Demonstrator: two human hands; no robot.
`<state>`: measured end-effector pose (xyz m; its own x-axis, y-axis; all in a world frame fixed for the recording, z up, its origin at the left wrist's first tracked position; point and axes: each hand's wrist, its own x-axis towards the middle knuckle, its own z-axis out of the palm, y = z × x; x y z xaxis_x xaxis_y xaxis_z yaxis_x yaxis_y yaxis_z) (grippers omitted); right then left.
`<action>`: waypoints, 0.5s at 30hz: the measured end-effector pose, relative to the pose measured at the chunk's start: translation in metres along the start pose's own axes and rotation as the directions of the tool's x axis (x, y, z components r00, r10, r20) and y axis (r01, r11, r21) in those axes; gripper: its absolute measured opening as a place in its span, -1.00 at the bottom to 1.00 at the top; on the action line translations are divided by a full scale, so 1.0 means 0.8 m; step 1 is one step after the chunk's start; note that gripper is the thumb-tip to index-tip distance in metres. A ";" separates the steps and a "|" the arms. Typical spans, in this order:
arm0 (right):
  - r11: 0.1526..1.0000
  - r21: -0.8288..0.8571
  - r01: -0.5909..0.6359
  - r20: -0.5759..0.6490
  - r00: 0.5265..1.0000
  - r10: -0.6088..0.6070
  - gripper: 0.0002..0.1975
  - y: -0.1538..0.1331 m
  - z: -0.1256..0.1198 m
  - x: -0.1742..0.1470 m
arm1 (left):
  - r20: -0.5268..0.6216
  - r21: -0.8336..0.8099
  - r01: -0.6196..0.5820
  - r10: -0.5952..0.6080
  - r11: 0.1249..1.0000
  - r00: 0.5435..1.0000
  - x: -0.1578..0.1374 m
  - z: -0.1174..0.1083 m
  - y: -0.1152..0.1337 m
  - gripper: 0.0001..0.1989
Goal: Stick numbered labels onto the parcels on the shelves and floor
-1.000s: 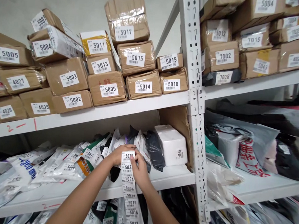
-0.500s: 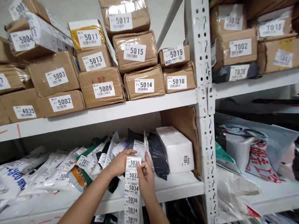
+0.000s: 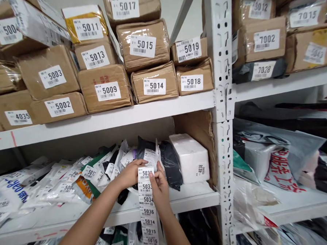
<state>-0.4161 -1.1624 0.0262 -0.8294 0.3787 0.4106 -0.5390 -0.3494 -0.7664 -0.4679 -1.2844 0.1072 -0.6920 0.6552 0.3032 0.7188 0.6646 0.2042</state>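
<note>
A long strip of number labels (image 3: 149, 221) hangs between my forearms, printed 5033, 5034, 5036 and others, its lower end slanting right. My left hand (image 3: 130, 175) grips the strip's upper left edge, its fingers curled partly out of sight behind it. On the other side, my right hand (image 3: 160, 184) pinches the top right edge, thumb in front over the first labels. Just behind the hands, a dark plastic parcel (image 3: 144, 145) with a white waybill stands on the middle shelf. A second dark parcel (image 3: 172, 165) leans beside it, touching a white foam block (image 3: 190, 157) marked 4038.
Labelled cardboard boxes (image 3: 106, 97) are stacked along the upper shelf (image 3: 153, 113). Plastic mailer bags (image 3: 64, 190) crowd the middle shelf at left. A perforated white upright (image 3: 223, 67) divides this rack from the right one, where grey bags (image 3: 305, 144) lie. More bags fill the shelf below.
The lower end of the label strip has swung right, and the 5017 label now shows at the bottom. Both hands keep their hold. The view has shifted slightly, with the upper boxes sitting higher and further left.
</note>
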 end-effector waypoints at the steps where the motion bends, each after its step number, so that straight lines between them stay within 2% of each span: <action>1: 1.000 0.019 -0.014 0.001 1.000 0.014 -0.72 -0.001 0.000 0.000 | 0.005 -0.016 0.000 0.000 1.000 1.000 0.001 -0.002 0.002 -0.80; 4: 0.995 0.076 -0.068 0.002 0.998 0.068 -0.66 -0.004 0.001 0.002 | 0.014 -0.167 0.016 -0.014 0.986 1.000 0.006 -0.013 0.007 -0.78; 8: 0.993 0.084 -0.086 0.020 0.996 0.085 -0.65 -0.008 0.000 0.004 | 0.097 -0.416 0.101 -0.067 0.904 0.993 0.016 -0.030 0.011 -0.67; 11: 0.991 0.085 -0.105 0.033 0.994 0.103 -0.67 -0.009 -0.002 0.006 | 0.166 -0.445 0.133 -0.064 0.885 0.984 0.022 -0.037 0.015 -0.68; 15: 0.989 0.092 -0.117 0.017 0.993 0.116 -0.68 -0.011 -0.002 0.007 | 0.205 -0.414 0.137 -0.054 0.900 0.977 0.024 -0.040 0.018 -0.74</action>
<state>-0.4161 -1.1561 0.0346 -0.8888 0.3207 0.3273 -0.4492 -0.4684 -0.7608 -0.4691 -1.2735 0.1454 -0.7291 0.6778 0.0947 0.5804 0.5391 0.6103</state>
